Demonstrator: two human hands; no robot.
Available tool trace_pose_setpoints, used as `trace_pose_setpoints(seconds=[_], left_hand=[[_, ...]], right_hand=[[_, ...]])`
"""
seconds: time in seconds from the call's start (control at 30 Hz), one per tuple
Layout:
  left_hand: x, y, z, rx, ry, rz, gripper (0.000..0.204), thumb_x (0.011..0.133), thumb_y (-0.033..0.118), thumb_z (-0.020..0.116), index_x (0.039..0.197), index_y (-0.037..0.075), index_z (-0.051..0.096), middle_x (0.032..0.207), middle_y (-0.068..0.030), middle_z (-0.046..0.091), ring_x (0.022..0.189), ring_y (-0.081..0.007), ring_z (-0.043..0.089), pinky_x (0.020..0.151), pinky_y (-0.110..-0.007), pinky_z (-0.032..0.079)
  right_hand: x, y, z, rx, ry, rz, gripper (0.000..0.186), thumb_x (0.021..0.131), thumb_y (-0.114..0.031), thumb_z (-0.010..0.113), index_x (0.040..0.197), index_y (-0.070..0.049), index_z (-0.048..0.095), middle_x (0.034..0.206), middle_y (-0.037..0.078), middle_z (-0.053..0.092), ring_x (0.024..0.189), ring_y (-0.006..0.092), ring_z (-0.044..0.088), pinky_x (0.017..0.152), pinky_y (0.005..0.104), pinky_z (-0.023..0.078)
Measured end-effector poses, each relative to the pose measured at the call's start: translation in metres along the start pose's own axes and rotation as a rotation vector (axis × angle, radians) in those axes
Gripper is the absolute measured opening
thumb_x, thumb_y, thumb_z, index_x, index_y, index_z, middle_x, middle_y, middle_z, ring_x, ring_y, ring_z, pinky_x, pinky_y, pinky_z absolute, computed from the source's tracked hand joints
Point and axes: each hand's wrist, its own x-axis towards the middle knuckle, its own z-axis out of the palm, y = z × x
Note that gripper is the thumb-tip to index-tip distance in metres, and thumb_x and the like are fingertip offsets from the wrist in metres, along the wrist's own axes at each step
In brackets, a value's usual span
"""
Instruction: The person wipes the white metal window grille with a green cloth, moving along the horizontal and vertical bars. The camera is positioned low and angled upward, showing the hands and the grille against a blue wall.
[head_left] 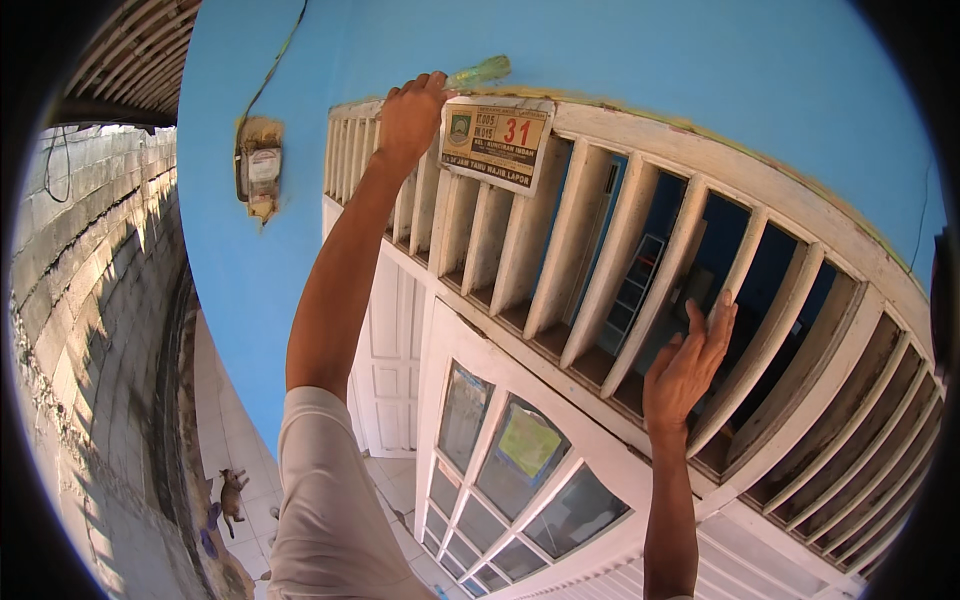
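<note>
Head view: the left hand [412, 112] is raised high and closed around the handle of a paintbrush [480, 72], whose greenish bristles are laid against the blue wall [640, 50] just above the top edge of a white slatted vent frame [700, 150]. The brush is seen just above and to the left of a small rectangular address plate [497, 142], which is fixed to the frame's top rail; whether the brush touches the plate cannot be told. The left arm is stretched upward from a pale short sleeve [325, 500].

The right hand [690, 365] is held open, fingers extended and slightly spread, with the palm pressed toward the lower part of the white slats; nothing is gripped by it. A dark blue interior with a shelf unit is glimpsed between the slats.

Below the vent, a white-framed window [510, 480] with several glass panes is seen, and a white panelled door [390, 350] stands to its left. An electricity meter box [260, 170] is mounted on the blue wall, well apart from the left hand, with a cable running up from it. A grey block wall [90, 260] fills the left side, and a cat [232, 497] lies on the tiled floor far below.
</note>
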Motion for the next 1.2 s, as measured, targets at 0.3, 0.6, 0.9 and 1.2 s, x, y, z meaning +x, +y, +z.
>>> trace_pose_setpoints(seconds=[0.3,0.6,0.9,1.2], left_hand=[[-0.002,-0.042,0.021,0.221,-0.324,0.022,0.022,0.096,0.018,0.059,0.113,0.006,0.059,0.093,-0.0141,0.072,0.082,-0.0347,0.071,0.073,-0.047,0.056],[-0.004,0.045,-0.04,-0.088,0.099,0.214,0.022,0.09,0.017,0.067,0.11,0.011,0.062,0.085,-0.0074,0.065,0.08,-0.0273,0.068,0.069,-0.039,0.055],[0.001,0.044,-0.047,0.456,-0.341,0.033,0.024,0.086,0.008,0.065,0.11,0.012,0.065,0.09,-0.0098,0.068,0.083,-0.0266,0.07,0.07,-0.038,0.055],[-0.016,0.07,-0.036,-0.062,0.004,0.202,0.024,0.089,0.012,0.066,0.113,0.011,0.065,0.094,-0.0111,0.068,0.084,-0.0316,0.069,0.072,-0.041,0.057]], right_hand=[[-0.004,-0.009,0.003,0.028,-0.029,0.011,0.05,0.084,0.014,0.046,0.132,0.003,0.052,0.158,0.02,0.029,0.145,0.0445,0.03,0.115,0.0538,0.035],[-0.003,-0.004,0.0,-0.001,-0.005,-0.012,0.044,0.087,0.01,0.05,0.131,0.005,0.052,0.159,0.02,0.027,0.145,0.0456,0.03,0.114,0.0539,0.035],[-0.003,-0.004,-0.003,0.008,-0.037,0.003,0.045,0.085,0.009,0.054,0.129,0.004,0.053,0.159,0.02,0.026,0.146,0.0453,0.028,0.115,0.0542,0.034],[-0.003,-0.001,-0.001,0.005,-0.025,0.005,0.047,0.083,0.008,0.055,0.13,0.003,0.053,0.159,0.018,0.027,0.145,0.0444,0.029,0.116,0.0537,0.034]])
